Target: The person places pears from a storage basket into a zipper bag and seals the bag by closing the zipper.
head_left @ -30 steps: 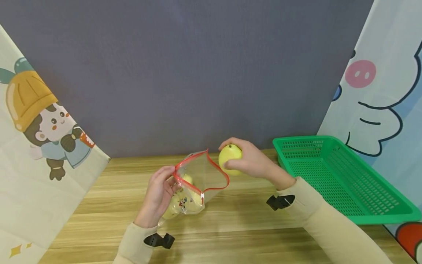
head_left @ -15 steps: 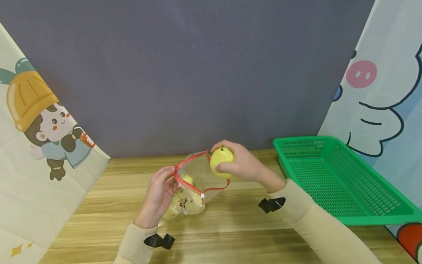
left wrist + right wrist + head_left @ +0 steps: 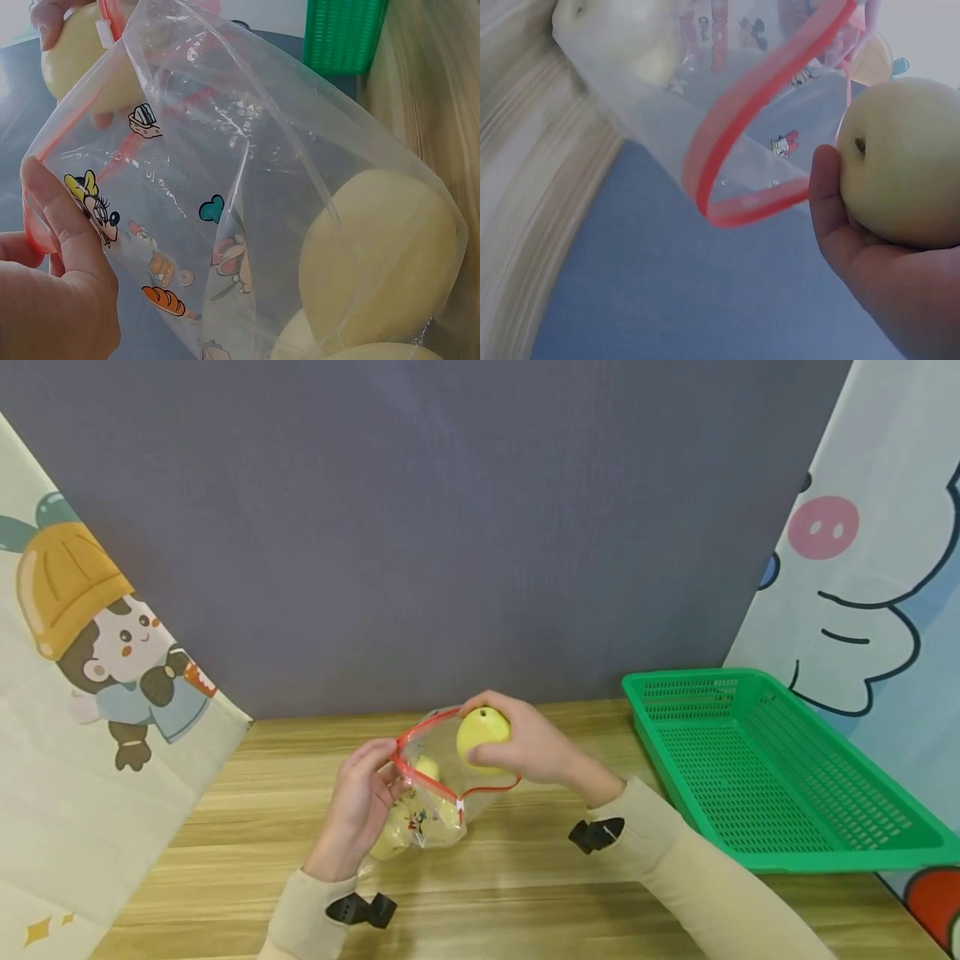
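A clear zip bag (image 3: 442,823) with a red zip edge and cartoon prints stands on the table, its mouth spread wide. My left hand (image 3: 360,797) pinches the red edge at the left of the mouth. Several yellow-green pears (image 3: 382,259) lie at the bottom of the bag, seen through the plastic. My right hand (image 3: 536,743) grips one more pear (image 3: 483,735), stem end showing, over the right side of the mouth. In the right wrist view this pear (image 3: 907,161) rests in the curled fingers, next to the red edge.
A green perforated plastic basket (image 3: 667,768) stands on the right of the wooden table (image 3: 247,843). A dark grey panel (image 3: 465,527) rises behind the table. Cartoon-printed sheets (image 3: 135,635) close off both sides.
My right hand has carried the pear leftward and slightly down, from beside the bag to over its mouth. My left hand and the bag have stayed nearly still.
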Available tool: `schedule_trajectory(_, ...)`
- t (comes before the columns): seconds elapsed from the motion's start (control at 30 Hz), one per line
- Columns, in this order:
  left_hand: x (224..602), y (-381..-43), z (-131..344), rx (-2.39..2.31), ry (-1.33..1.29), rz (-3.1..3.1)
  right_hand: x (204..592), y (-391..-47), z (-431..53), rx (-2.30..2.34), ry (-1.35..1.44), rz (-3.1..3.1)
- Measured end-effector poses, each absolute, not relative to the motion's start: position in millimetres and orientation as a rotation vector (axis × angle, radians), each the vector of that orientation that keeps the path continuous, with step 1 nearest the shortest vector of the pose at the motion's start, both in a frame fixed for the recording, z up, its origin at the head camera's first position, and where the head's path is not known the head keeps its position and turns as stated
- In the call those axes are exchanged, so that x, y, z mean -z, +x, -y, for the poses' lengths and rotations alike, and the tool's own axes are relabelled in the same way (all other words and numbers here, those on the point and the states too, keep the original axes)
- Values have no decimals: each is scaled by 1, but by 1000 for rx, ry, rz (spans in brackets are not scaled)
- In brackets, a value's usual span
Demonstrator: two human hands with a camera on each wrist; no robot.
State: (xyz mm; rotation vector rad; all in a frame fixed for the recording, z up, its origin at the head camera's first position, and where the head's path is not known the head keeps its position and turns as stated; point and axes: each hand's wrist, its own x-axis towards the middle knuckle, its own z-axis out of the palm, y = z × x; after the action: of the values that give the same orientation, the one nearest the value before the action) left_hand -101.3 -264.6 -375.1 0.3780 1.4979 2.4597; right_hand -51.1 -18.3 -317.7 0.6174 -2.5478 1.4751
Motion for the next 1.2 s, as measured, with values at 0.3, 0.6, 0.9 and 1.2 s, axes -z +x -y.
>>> schedule_trajectory(0.3, 374, -100, 266, -2465, 382, -1489, 325, -51, 29, -1512, 672, 2548)
schedule_trajectory(0.6, 374, -98, 265, -2474, 346, -1493, 333, -54, 35, -1520, 739, 2520)
schedule_trajectory(0.9, 373, -98, 266, -2469, 351, -1498, 337, -57, 40, -1457, 698, 2555)
schedule_trajectory(1.2, 373, -98, 268, -2467, 347, -1496, 340, -62, 43, -1355, 720, 2577)
